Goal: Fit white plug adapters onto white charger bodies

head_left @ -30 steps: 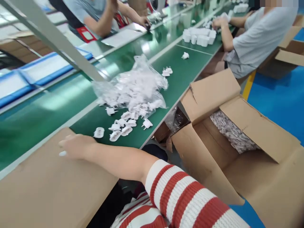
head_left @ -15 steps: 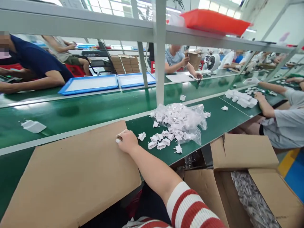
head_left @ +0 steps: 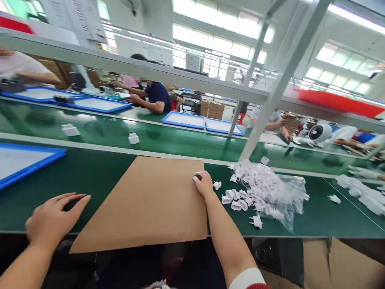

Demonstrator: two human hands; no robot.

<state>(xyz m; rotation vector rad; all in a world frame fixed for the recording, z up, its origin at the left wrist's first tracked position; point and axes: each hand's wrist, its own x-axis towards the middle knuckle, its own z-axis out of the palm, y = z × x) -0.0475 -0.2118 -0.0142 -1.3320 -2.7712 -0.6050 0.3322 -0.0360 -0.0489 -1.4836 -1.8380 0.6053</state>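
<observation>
A brown cardboard sheet (head_left: 150,200) lies on the green workbench and overhangs its front edge. My right hand (head_left: 203,184) rests at the sheet's right edge with its fingers curled. White shows at the fingertips; whether that is a covering or a small held piece I cannot tell. My left hand (head_left: 55,218) is open above the bench at the left, thumb and fingers apart, not touching the sheet. Just right of my right hand sits a single white plug piece (head_left: 217,185). Beyond it several loose white plug pieces (head_left: 236,196) lie before a clear plastic bag (head_left: 270,188) full of them.
A blue-rimmed white tray (head_left: 33,154) is at the left. White adapter housings (head_left: 134,138) sit on the green belt (head_left: 180,142) behind. A slanted metal post (head_left: 279,92) and a shelf rail (head_left: 180,78) stand ahead. Co-workers sit across. An open carton (head_left: 343,261) is below right.
The view has swung left and upward, so my left hand and the left tray now show. My right hand stays at the cardboard sheet's right edge beside the plug pieces.
</observation>
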